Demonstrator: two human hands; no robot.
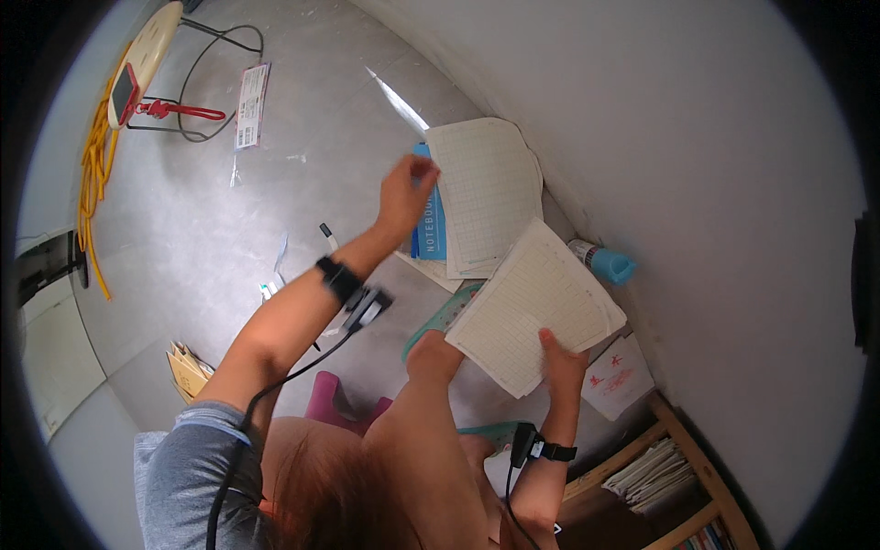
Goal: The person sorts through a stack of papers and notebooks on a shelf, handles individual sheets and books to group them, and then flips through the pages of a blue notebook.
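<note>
My right hand (565, 368) grips a sheaf of grid-ruled paper (536, 306), its thumb on top near the lower edge. Beyond it, a pile of similar grid-ruled sheets (488, 192) lies on the floor against the wall, partly over a blue notebook (431, 237). My left hand (410, 191) is raised at the left edge of that pile, above the notebook, with its fingers curled and slightly blurred; whether it pinches a sheet edge is unclear. The held sheaf overlaps the pile's near corner in view. Both wrists wear black straps with cabled devices.
A blue-capped bottle (605, 262) lies by the wall, near a paper with red marks (619, 378). A wooden shelf (711, 474) holds papers at lower right. A pen (328, 236), a pink stool (326, 402), and a cream seat (155, 51) bearing a red-cased phone (125, 95) are at left.
</note>
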